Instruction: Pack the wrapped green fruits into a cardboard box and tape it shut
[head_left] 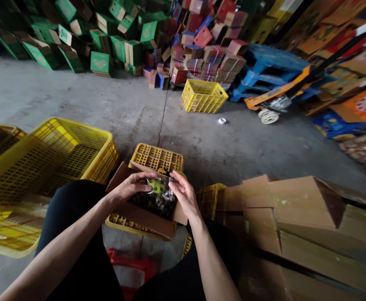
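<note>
A clear plastic bag [157, 187] with a yellow-green patch and dark spots lies between my two hands, above an open cardboard box [151, 218]. My left hand [134, 186] grips the bag's left side, thumb and fingers closed on it. At its right edge, the fingers of my right hand [184, 193] are bent and pinch the clear film. Dark, shiny packed items [162, 207] fill the box below; their kind is too dark to make out. The box rests on an upturned yellow crate [157, 156] between my knees.
A large yellow crate [99, 146] stands at left. Stacked cardboard boxes [298, 205] rise at right. Farther off are a yellow crate [204, 97], an orange pallet jack [277, 90], blue pallets [267, 62] and piles of green boxes [100, 62]. Something red [132, 261] sits below me.
</note>
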### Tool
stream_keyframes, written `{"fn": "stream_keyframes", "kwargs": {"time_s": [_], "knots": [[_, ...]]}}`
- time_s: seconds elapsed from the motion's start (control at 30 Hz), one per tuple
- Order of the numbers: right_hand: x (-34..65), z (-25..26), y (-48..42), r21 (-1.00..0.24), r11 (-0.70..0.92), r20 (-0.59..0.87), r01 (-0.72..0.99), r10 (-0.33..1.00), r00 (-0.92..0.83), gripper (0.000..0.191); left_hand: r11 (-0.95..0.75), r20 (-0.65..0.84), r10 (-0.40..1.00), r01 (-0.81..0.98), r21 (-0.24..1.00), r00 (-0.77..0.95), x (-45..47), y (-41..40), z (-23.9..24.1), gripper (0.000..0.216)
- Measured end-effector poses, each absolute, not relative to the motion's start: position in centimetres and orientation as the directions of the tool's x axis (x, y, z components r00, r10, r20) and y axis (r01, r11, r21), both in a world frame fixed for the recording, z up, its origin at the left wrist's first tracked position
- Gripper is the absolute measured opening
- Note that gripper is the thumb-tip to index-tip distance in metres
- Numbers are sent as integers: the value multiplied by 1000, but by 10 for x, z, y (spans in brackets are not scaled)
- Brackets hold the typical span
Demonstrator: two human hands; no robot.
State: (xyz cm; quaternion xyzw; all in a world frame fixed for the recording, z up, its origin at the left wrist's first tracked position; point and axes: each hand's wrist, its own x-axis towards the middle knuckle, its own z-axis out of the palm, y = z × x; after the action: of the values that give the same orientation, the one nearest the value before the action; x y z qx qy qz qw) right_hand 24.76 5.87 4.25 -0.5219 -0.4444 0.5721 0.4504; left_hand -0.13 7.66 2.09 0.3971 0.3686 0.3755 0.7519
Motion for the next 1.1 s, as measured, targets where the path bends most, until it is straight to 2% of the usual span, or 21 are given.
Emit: {"fn": "stream_keyframes", "kwargs": {"time_s": [0.1,0.23,0.3,0.43,0.63,0.73,0.8,0.9,1.0,1.1], "knots": [[246,41,59,-970,-240,-236,-38,967,-95,65,363,-210,862,-270,892,462,0,78,18,75],[245,38,59,-975,-221,-220,-2,969,-113,40,331,-197,874,-246,911,445,-1,80,14,94],[244,36,60,-980,-196,-197,17,975,-103,34,344,-224,876,-227,911,428,-1,80,13,85],[244,33,59,-983,-159,-168,90,981,-98,31,377,-299,866,-129,917,401,3,80,19,53],[246,40,59,-972,-225,-232,67,966,-117,41,351,-283,870,-104,931,404,-7,80,40,47],[254,40,60,-974,-216,-227,75,956,-188,46,258,-272,923,86,962,273,-24,86,37,46],[262,36,60,-970,-175,-214,169,944,-252,43,152,-218,951,282,947,219,-35,91,28,43],[271,30,56,-883,-56,-234,467,914,-332,37,-49,-88,965,499,865,247,-43,93,9,37],[273,27,49,-686,151,-277,712,850,-447,53,-175,-46,950,650,740,308,-44,89,-7,41],[267,27,46,-561,314,-288,765,793,-537,67,-217,-80,938,754,620,336,-42,84,-17,50]]}}
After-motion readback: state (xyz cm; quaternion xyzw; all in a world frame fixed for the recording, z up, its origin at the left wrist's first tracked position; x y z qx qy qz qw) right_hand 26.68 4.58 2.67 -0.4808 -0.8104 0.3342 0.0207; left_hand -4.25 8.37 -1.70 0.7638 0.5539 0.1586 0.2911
